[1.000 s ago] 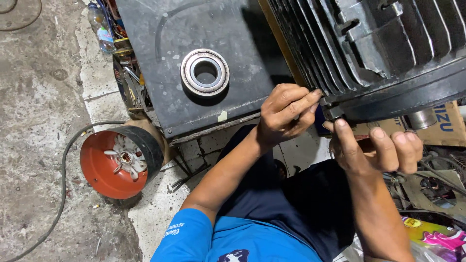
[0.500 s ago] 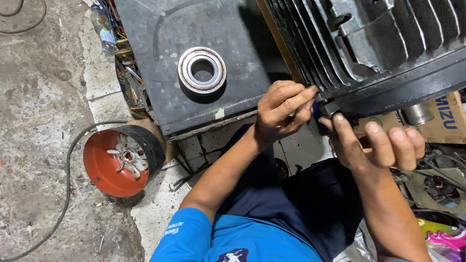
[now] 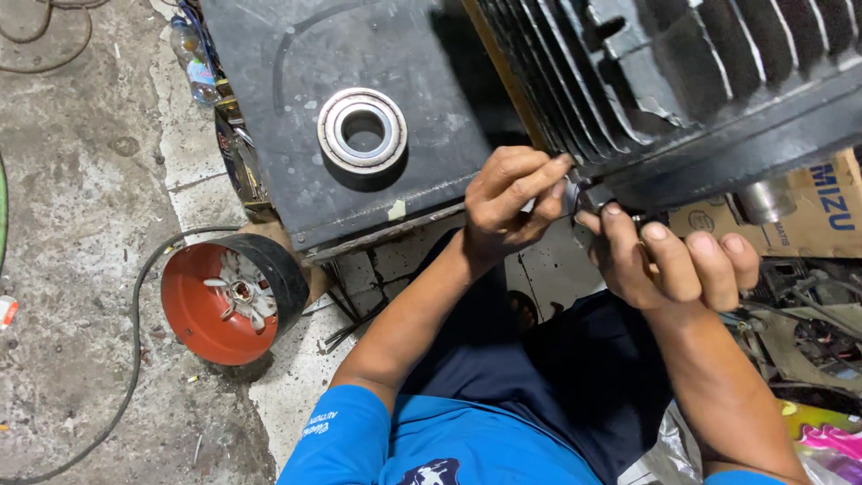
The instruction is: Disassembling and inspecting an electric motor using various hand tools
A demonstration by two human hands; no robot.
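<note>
Both hands meet at the lower edge of the finned motor housing (image 3: 700,90). The left hand (image 3: 512,202) has its grip pinched narrow on a small dark part (image 3: 575,193); the right hand (image 3: 669,260) curls loosely just beside it, and what it holds cannot be told.

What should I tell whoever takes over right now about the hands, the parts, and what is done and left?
Left hand: fingertips pinched on a small fastener at the lower edge of the finned motor housing.
Right hand: meets it from below at the same spot, fingers half curled.
The fastener itself is too hidden to identify.
Ball bearing lies loose on the black metal plate.
Orange fan sits on the concrete floor, its cable trailing.
Done: cannot tell.
Left: the fastener is under the fingers, not yet clearly seated or freed.
</note>
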